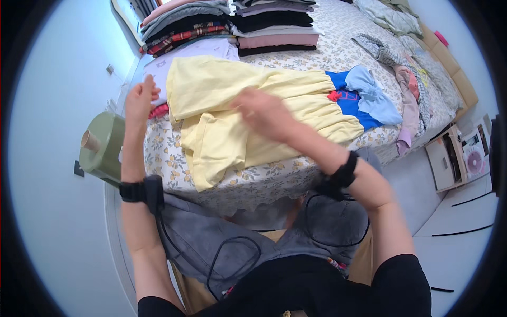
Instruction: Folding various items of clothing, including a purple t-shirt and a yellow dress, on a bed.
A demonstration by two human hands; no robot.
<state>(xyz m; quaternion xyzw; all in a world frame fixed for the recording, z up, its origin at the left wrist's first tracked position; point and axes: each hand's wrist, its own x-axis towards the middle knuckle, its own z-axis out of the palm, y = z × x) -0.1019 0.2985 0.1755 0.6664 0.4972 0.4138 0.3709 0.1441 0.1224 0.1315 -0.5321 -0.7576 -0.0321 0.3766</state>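
Note:
A dress (296, 103) lies across the bed, its long pale yellow skirt spread to the left. Its blue bodice (348, 109) with a small red bow and light blue sleeves points right. The skirt's left end is bunched in loose folds. My left hand (140, 100) is raised just left of the skirt, fingers partly stretched and apart, holding nothing I can see. Over the middle of the skirt is my right hand (264, 113), blurred by motion. Its fingers look bent, and whether they touch or grip the cloth I cannot make out. Black bands with a cable circle both forearms.
Two stacks of folded clothes (277, 39) stand at the far side, beside a folded lilac garment (229, 48). Loose clothes (409, 103) lie at the right of the floral-covered bed (269, 171). A green cylindrical container (108, 148) stands left, and a nightstand (444, 158) at right.

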